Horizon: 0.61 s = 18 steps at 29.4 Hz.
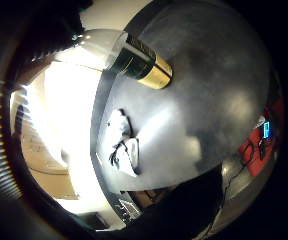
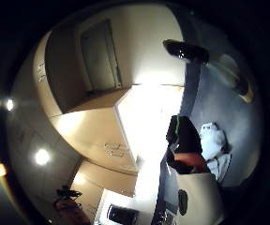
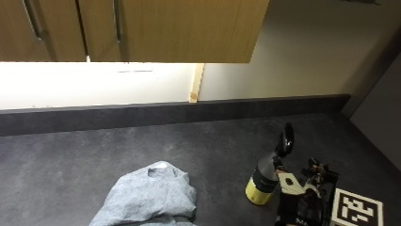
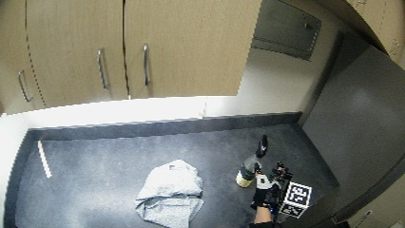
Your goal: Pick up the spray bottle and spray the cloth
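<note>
A: Where is the spray bottle point(image 3: 268, 173)?

B: It stands on the dark countertop point(image 3: 75, 150), toward the right and near edge, with the crumpled grey cloth point(image 3: 150, 197) to its left, a gap of bare counter between them.

A: Which way does its long axis run?

B: Upright, or close to it. The yellow-banded base sits on the counter and the black trigger head is at the top. In the wide outside view the head seems to lean slightly toward the far wall, but I cannot tell which way the nozzle points.

A: And the gloved right hand point(image 3: 300, 197)?

B: It is just right of the bottle, at the near edge of the counter, level with the bottle's lower body. It looks to be touching or almost touching the bottle's side. Whether the fingers curl round it, I cannot tell; the bottle and the glove's gear hide them.

A: Do the palm views help?

B: A little. From the little finger side, the bottle's clear body and yellow band loom close, with the cloth lying further off on the counter. That says near, not held.

A: How many of each?

B: One spray bottle, one cloth, one gloved hand. Above the counter, wooden wall cabinets point(image 4: 126, 47) with three metal handles show in the wide view.
</note>
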Each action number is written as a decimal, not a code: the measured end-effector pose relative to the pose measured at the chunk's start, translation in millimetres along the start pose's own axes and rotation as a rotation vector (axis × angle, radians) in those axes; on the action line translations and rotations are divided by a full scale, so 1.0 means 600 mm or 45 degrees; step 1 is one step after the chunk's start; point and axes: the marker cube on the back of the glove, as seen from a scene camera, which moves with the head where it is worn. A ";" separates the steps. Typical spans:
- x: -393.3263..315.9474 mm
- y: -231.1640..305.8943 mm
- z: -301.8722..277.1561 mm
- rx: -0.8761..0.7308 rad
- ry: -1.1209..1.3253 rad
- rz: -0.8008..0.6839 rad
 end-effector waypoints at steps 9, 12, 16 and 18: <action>0.073 -0.049 0.033 -0.026 0.084 0.153; 0.091 -0.053 0.036 -0.024 0.102 0.175; 0.105 -0.051 0.032 -0.019 0.129 0.182; 0.091 -0.036 0.018 -0.040 0.196 0.152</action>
